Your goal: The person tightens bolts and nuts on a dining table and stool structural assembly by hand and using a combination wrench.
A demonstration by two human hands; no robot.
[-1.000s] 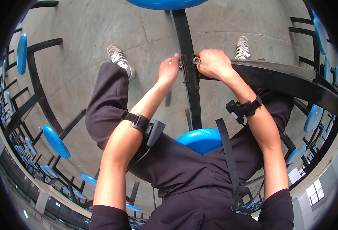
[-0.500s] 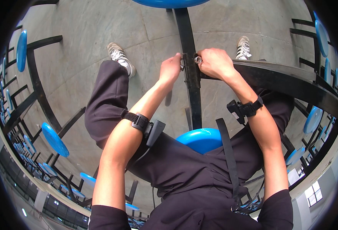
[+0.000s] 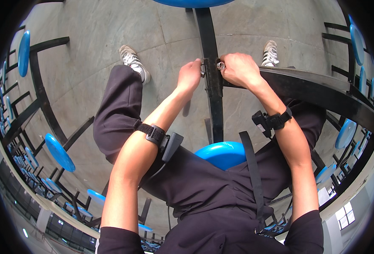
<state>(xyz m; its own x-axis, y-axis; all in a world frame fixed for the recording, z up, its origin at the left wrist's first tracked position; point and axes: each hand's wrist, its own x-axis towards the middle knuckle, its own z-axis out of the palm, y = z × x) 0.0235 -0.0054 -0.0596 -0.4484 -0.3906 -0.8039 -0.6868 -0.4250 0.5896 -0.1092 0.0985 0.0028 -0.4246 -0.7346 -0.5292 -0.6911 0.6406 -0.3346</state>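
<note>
A black metal beam [image 3: 214,91] runs away from me between my knees, with a bolted joint plate [image 3: 209,67] where my hands meet it. My left hand [image 3: 190,77] is closed at the beam's left side, its fingertips around a small metal piece [image 3: 202,73] that mostly hides behind them. On the other side, my right hand [image 3: 241,70] grips a silver socket tool [image 3: 221,66], whose round hollow end shows beside the beam. Its remaining length is hidden inside my fist.
A blue round seat [image 3: 221,153] is under me, another blue seat [image 3: 193,2] at the beam's far end. A thick black side beam [image 3: 314,86] branches off right. Rows of black frames with blue seats [image 3: 59,151] stand both sides on the grey floor [image 3: 165,34].
Both hands stay at the joint with their grips unchanged. The view has shifted very slightly; otherwise little differs.
</note>
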